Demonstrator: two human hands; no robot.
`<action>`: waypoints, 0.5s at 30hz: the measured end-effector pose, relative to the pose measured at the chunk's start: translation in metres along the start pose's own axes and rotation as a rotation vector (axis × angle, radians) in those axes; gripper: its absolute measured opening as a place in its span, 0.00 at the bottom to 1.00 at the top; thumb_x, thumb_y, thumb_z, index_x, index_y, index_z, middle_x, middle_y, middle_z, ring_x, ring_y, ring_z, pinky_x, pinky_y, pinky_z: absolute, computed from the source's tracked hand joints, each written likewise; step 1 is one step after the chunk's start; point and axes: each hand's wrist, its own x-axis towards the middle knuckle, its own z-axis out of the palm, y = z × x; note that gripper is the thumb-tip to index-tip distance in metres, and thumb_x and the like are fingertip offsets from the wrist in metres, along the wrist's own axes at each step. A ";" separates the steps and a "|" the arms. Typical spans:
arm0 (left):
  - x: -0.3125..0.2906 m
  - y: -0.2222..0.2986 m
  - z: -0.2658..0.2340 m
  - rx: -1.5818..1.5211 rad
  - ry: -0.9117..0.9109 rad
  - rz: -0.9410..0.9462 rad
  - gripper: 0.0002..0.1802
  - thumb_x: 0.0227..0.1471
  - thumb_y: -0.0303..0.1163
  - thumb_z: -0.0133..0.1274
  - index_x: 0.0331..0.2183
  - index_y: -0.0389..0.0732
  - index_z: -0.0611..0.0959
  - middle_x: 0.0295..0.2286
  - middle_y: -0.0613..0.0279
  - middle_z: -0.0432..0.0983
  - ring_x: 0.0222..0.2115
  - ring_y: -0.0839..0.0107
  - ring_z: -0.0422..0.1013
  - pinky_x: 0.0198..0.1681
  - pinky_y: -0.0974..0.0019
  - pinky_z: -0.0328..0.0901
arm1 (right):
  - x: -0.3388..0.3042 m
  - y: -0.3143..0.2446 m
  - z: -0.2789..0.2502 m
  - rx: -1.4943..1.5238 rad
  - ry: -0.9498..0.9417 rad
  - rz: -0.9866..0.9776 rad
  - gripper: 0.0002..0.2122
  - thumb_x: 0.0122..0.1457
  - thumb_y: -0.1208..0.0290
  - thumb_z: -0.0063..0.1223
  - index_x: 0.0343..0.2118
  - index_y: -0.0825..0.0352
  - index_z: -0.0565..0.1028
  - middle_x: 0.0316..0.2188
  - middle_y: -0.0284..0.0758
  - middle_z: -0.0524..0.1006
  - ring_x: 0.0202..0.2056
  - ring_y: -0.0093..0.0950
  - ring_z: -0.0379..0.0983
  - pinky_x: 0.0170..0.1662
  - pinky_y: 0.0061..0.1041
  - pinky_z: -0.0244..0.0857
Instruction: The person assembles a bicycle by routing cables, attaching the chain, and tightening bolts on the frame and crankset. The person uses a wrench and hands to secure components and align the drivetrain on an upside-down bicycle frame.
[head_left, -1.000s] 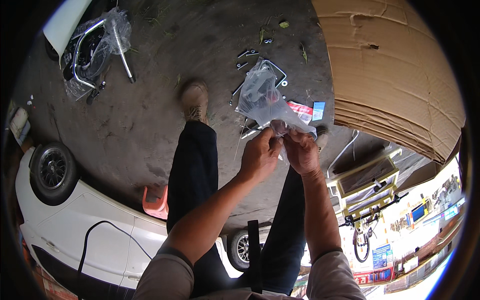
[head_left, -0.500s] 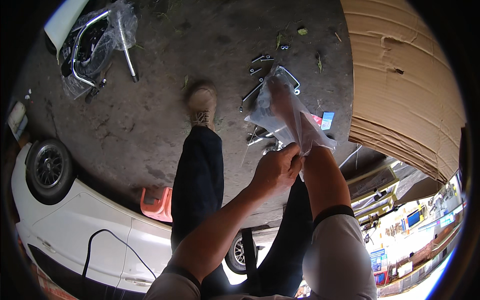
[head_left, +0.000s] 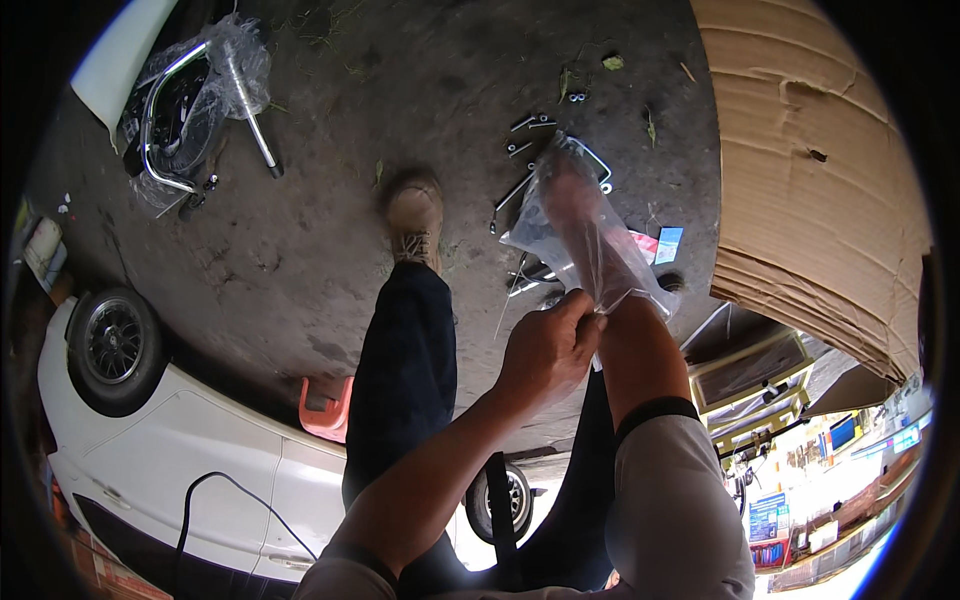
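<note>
Clear plastic bag [head_left: 595, 235], seen in the head view, is drawn over the right hand [head_left: 572, 190] and forearm, above the dark floor [head_left: 310, 210]. No lettering can be made out on it. Beside it, a blue card [head_left: 669, 245] and a blue shop board [head_left: 769, 518] at lower right bear print too small to read.

The left hand [head_left: 548, 345] has its thumb and bent fingers pressed together, pinching the bag's mouth at the right forearm. The right hand's fingers blur behind the plastic; I cannot tell whether they are spread or grip anything.

The bag partly covers a bent metal bar [head_left: 592, 156] and a red-and-white packet [head_left: 644, 243]. The handlebar-like tube [head_left: 155, 115] is partly wrapped in plastic.
</note>
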 end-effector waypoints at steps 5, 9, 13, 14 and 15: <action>0.002 0.001 0.003 0.107 0.056 0.085 0.04 0.54 0.27 0.53 0.31 0.37 0.75 0.16 0.54 0.69 0.14 0.69 0.65 0.20 0.66 0.60 | -0.007 -0.016 -0.010 -0.022 -0.160 0.027 0.19 0.56 0.69 0.47 0.51 0.60 0.62 0.44 0.47 0.75 0.41 0.45 0.77 0.39 0.44 0.72; 0.002 0.000 0.008 0.131 0.029 0.064 0.05 0.55 0.27 0.53 0.31 0.36 0.75 0.16 0.53 0.70 0.14 0.73 0.65 0.20 0.67 0.60 | -0.017 -0.019 -0.018 0.059 -0.170 0.008 0.16 0.58 0.71 0.43 0.50 0.61 0.62 0.46 0.46 0.74 0.42 0.51 0.75 0.39 0.48 0.72; 0.000 -0.002 0.019 0.169 0.012 0.092 0.05 0.55 0.27 0.53 0.31 0.35 0.75 0.16 0.54 0.70 0.15 0.74 0.65 0.21 0.68 0.61 | -0.025 -0.013 -0.018 0.060 -0.172 -0.026 0.16 0.57 0.71 0.44 0.49 0.62 0.63 0.48 0.46 0.72 0.44 0.47 0.75 0.41 0.46 0.72; 0.000 -0.003 0.022 0.164 0.008 0.100 0.05 0.55 0.27 0.53 0.31 0.35 0.75 0.16 0.54 0.70 0.15 0.75 0.64 0.21 0.69 0.61 | -0.024 -0.012 -0.017 0.065 -0.189 -0.023 0.16 0.57 0.71 0.44 0.49 0.62 0.63 0.47 0.46 0.72 0.44 0.47 0.75 0.42 0.45 0.72; 0.000 -0.003 0.024 0.161 -0.004 0.092 0.05 0.55 0.27 0.53 0.31 0.35 0.75 0.16 0.55 0.70 0.16 0.76 0.64 0.21 0.69 0.61 | -0.024 -0.011 -0.015 0.077 -0.181 -0.030 0.16 0.56 0.71 0.44 0.49 0.63 0.63 0.47 0.46 0.72 0.44 0.46 0.75 0.42 0.44 0.72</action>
